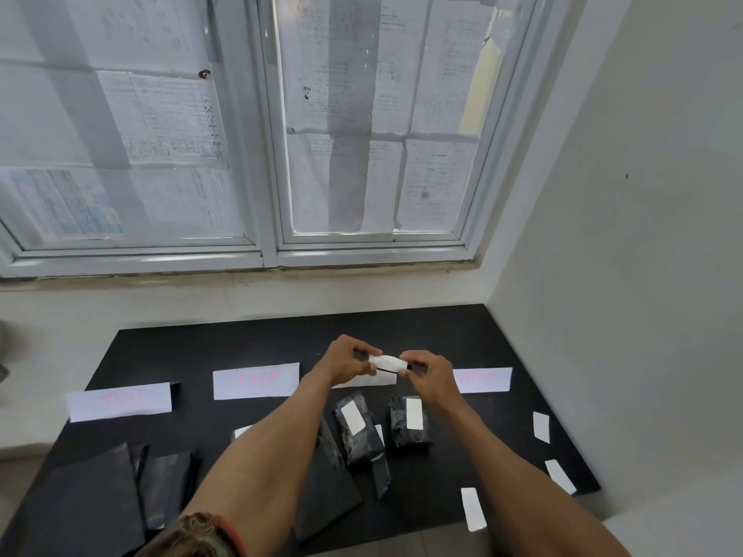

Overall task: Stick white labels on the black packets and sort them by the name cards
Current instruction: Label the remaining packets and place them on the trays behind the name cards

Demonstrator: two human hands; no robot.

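Note:
My left hand and my right hand are raised above the black mat, and together they pinch a small black packet with a white label on its face. Below them lie two black packets, each bearing a white label. Three loose white labels lie on the mat's right side. White name cards with pink writing stand in a row: far left, middle, one partly hidden behind my hands, right.
Flat black bags lie at the front left and centre of the mat. A white wall closes the right side. A window covered with papers runs behind the mat above a white ledge.

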